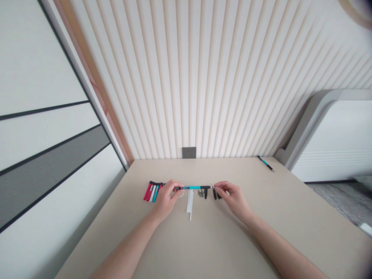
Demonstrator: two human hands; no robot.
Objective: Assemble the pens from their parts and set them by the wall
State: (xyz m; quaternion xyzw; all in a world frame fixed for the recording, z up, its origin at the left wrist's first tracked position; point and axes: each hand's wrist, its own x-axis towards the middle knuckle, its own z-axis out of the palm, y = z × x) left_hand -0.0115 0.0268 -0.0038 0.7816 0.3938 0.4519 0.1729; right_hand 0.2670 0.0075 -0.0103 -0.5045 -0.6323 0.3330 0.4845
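Note:
A teal and black pen point(193, 187) lies level between my hands. My left hand point(166, 200) grips its left end, and my right hand point(232, 198) pinches its metal tip between fingertips. Below the pen, on the beige table point(221, 236), lies a white plastic strip point(190, 203). To its right are a small heap of grey parts point(200, 193) and several black pen pieces point(215, 193). Several red, white and teal pen barrels point(152, 192) stand in a row left of my left hand, partly hidden by it.
A second teal and black pen point(266, 163) lies at the table's far right corner. A grey wall socket point(188, 152) sits above the far edge against a ribbed wall. A white cabinet point(49, 128) stands left, and a white radiator-like unit point(331, 135) stands right.

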